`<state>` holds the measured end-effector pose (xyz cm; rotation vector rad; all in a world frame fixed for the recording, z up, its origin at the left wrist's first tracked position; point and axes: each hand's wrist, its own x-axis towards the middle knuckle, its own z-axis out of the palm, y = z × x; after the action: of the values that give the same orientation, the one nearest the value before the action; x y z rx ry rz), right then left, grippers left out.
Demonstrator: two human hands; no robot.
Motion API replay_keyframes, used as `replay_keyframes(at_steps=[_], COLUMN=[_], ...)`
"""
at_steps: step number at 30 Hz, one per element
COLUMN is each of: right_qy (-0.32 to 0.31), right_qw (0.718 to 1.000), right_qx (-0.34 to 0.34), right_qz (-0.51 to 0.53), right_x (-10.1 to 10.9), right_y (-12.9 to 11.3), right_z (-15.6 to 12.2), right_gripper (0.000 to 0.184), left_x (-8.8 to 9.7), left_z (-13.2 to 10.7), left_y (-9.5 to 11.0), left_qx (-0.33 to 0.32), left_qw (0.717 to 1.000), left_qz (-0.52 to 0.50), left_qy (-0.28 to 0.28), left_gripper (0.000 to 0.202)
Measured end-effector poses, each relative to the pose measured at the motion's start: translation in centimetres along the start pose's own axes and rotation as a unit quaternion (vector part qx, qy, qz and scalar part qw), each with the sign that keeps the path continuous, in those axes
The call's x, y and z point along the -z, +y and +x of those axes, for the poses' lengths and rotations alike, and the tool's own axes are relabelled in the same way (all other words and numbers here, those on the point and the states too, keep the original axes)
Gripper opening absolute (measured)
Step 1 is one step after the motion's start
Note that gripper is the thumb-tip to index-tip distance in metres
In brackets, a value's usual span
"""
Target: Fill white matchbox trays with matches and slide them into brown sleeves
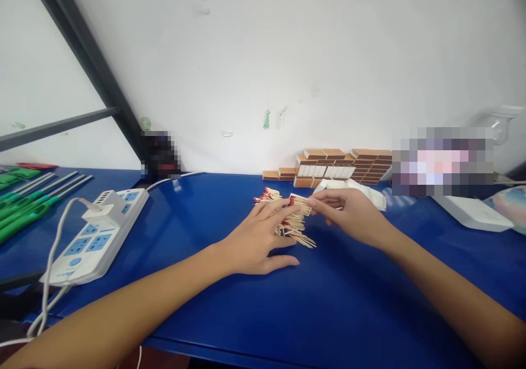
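A heap of red-tipped matches [293, 225] lies on the blue table. My left hand [258, 237] rests over the heap with its fingers spread, and part of the pile is hidden beneath it. My right hand [345, 210] pinches the right end of a small white matchbox tray [309, 211] between thumb and fingers. Matches lie inside this tray, their red heads towards the far left corner. One finger of my left hand reaches to the tray's left edge; whether it presses on the matches inside, I cannot tell.
Against the wall stand stacked matchboxes [372, 163], with white trays [376, 198] in front of them. At the left are a power strip [94, 248] with a white cable and several green-handled tools [30, 215]. A white flat device [476, 214] lies at the right on the blue table [329, 314].
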<state>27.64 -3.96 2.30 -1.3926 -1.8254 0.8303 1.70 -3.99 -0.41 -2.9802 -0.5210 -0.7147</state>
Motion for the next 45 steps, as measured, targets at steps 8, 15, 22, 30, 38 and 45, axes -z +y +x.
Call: replay_keyframes(at_steps=[8,15,22,30,38,45], right_qy=[0.03,0.088,0.12,0.14,0.199,0.235], right_qw=[0.995,0.956,0.892,0.813,0.759,0.746], right_qx=[0.044,0.18,0.274,0.343,0.439,0.455], right_qz=[-0.08,-0.216,-0.339,-0.449,-0.438,-0.426], right_x=[-0.5,-1.6,-1.6,-1.0,-1.3,-1.0], right_y=[1.2,1.9,2.0,0.9,0.8,0.1], right_z=[-0.3,-0.5,-0.9,-1.4,-1.2,-1.5], right_gripper=[0.038,0.025,0.029,0.032,0.016,0.012], left_x=[-0.2,-0.4,0.0,0.0,0.0,0.0], left_z=[0.2,0.2,0.4,0.4,0.4,0.3], left_y=[0.1,0.1,0.5,0.2,0.1,0.4], left_qx=[0.008,0.01,0.021,0.024,0.014,0.012], left_qw=[1.0,1.0,1.0,0.999,0.999,0.998], left_qz=[-0.001,0.01,0.019,0.029,0.03,0.036], left_qy=[0.001,-0.001,0.01,-0.001,0.0,0.054], left_gripper=[0.046,0.047,0.046,0.046,0.043,0.034])
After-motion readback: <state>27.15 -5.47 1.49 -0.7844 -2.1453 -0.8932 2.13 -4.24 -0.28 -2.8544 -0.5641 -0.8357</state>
